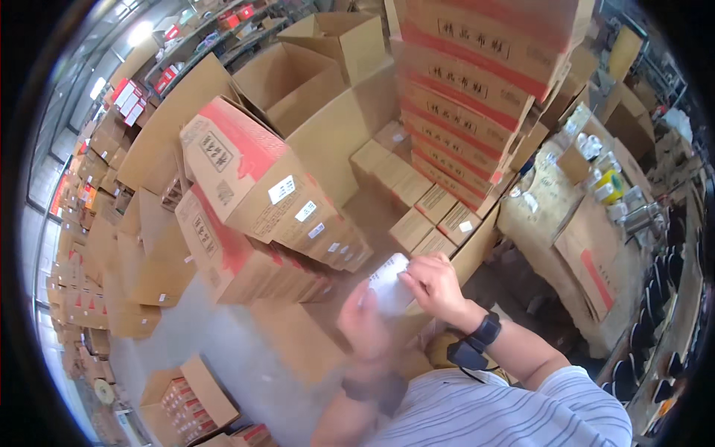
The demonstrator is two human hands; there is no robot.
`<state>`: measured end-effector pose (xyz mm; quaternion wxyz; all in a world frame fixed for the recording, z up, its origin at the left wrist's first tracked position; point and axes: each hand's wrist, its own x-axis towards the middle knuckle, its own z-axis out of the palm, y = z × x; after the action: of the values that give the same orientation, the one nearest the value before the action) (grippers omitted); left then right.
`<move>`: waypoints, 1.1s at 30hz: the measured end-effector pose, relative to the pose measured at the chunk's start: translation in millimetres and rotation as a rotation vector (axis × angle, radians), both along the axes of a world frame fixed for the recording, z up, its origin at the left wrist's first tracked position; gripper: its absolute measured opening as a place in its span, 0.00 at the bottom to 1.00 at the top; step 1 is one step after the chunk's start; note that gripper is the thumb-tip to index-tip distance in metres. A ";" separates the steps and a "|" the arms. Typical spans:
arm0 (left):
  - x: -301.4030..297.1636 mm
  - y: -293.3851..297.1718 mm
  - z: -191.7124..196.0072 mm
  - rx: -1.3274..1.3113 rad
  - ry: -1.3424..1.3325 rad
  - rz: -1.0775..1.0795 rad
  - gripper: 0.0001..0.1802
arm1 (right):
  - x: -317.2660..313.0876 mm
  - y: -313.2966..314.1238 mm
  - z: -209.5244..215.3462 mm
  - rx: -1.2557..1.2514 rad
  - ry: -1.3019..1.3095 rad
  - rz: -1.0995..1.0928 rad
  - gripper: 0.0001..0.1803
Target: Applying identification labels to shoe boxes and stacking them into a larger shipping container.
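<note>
In front of my chest, both hands are at a white sheet of labels (389, 281) with small dark print on it. My right hand (438, 285) pinches its right edge between thumb and curled fingers. At the lower left side of the sheet is my left hand (363, 322), closed on it and blurred by motion. Just beyond the sheet, small brown boxes (412, 229) sit inside a large open carton (328, 123). To the left rises a stack of brown and red cartons (246, 173), several with white labels on their ends.
A tall stack of red-banded cartons (469, 74) stands at the far right of centre. Rolls of tape (609, 186) lie on a cluttered bench (538, 216) at right, near a rack of dark shoes (655, 298). An open carton of small boxes (212, 376) stands at lower left.
</note>
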<state>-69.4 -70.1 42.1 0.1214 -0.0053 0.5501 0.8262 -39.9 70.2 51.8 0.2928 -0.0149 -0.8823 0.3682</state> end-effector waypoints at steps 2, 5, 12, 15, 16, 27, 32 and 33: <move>4.8 7.8 3.3 0.167 -0.119 -0.009 0.15 | 5.9 -2.9 9.5 0.188 0.207 0.034 0.03; 4.8 10.0 12.8 0.381 -0.398 -0.017 0.16 | 30.1 -10.9 11.7 0.440 0.376 0.146 0.08; 8.5 30.9 32.4 0.209 -0.046 -0.111 0.20 | 81.4 -1.8 21.6 -0.590 -0.154 -0.062 0.20; 29.4 65.2 24.4 0.231 0.065 -0.332 0.19 | 70.2 34.9 21.7 -0.606 0.006 -0.152 0.19; 35.8 80.0 21.3 0.212 0.078 -0.373 0.22 | 74.0 46.2 24.1 -0.515 -0.049 -0.213 0.16; 88.4 298.0 -26.1 -0.033 0.253 -0.937 0.45 | 108.4 249.4 -63.0 -0.935 0.128 -0.751 0.08; 92.7 401.7 -65.7 -0.289 0.204 -1.178 0.30 | 172.2 384.6 -137.0 -0.942 0.201 -1.146 0.08; 88.2 415.1 -78.6 -0.304 0.190 -1.185 0.30 | 195.9 416.9 -143.4 -1.113 0.155 -1.241 0.09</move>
<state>18.8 345.0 -36.5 0.5078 0.3574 0.5797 0.5276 156.0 487.0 -91.5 0.4522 -0.6148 -0.3809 0.5220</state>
